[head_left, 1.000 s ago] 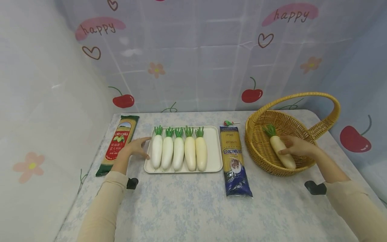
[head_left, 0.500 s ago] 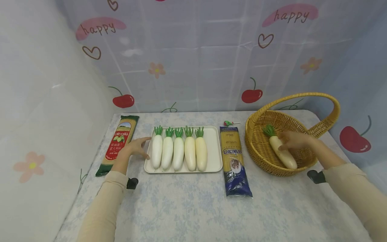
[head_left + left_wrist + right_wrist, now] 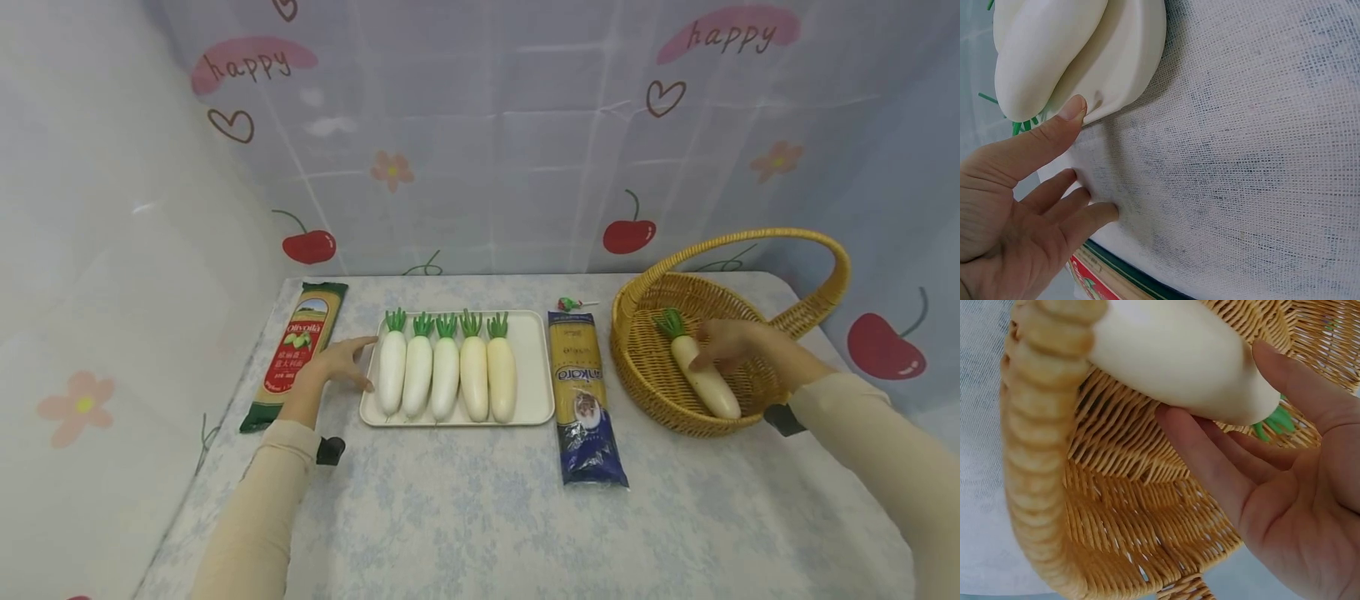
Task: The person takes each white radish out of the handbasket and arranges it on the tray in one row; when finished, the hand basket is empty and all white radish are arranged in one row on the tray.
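Observation:
My right hand is inside the wicker basket, with thumb and fingers on either side of a white radish. In the right wrist view, thumb and fingertips meet the pale radish, its green top partly hidden behind the hand. At the tray's left side, my left hand has its fingers spread. Its thumb touches the rim of the white tray, while the other fingertips rest near the cloth. Several white radishes with green tops lie side by side on that tray.
A green and red pasta packet lies left of the left hand. Between tray and basket is a blue and yellow pasta packet, with a small lollipop behind it. The basket's tall handle arches over its back right.
The right hand has shifted slightly up along the radish, and its forearm has swung in the view. The radish turned a little in the basket. My left hand stays at the tray.

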`<state>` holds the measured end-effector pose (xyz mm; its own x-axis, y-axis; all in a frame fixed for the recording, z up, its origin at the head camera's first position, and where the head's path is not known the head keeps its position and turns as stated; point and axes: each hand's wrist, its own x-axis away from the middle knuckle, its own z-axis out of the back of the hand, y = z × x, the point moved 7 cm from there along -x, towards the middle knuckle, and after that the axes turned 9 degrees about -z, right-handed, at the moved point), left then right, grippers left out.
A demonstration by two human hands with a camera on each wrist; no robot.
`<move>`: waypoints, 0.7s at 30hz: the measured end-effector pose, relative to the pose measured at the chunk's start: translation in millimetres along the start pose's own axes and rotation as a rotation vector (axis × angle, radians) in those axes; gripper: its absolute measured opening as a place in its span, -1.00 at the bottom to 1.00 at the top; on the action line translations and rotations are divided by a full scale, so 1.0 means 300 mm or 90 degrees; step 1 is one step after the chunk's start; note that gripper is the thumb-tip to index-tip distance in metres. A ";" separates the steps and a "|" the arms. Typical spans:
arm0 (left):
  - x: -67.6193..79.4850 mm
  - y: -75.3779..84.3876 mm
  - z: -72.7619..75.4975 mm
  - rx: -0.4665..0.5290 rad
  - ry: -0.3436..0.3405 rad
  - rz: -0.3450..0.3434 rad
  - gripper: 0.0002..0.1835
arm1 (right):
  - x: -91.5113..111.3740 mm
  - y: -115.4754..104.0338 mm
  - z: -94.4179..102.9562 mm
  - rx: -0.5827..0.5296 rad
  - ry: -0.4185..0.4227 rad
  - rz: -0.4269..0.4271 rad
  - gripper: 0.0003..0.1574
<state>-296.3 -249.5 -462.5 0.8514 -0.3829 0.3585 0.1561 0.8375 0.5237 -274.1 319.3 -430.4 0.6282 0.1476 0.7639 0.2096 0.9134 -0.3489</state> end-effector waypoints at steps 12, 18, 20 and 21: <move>-0.010 -0.008 -0.001 0.003 -0.003 0.003 0.06 | -0.042 0.008 -0.021 -0.035 -0.035 -0.021 0.16; -0.008 -0.006 -0.002 0.009 -0.004 0.012 0.06 | -0.046 0.004 -0.021 -0.033 -0.017 -0.015 0.12; -0.007 -0.005 -0.002 0.011 -0.005 0.012 0.06 | -0.040 0.003 -0.018 -0.023 -0.006 -0.012 0.12; -0.006 -0.004 -0.002 0.010 -0.006 0.011 0.06 | -0.036 0.002 -0.015 -0.021 0.001 -0.009 0.12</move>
<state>-297.8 -249.5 -464.4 0.8495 -0.3719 0.3743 0.1337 0.8380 0.5291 -277.4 316.6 -441.4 0.6265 0.1346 0.7677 0.2424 0.9025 -0.3560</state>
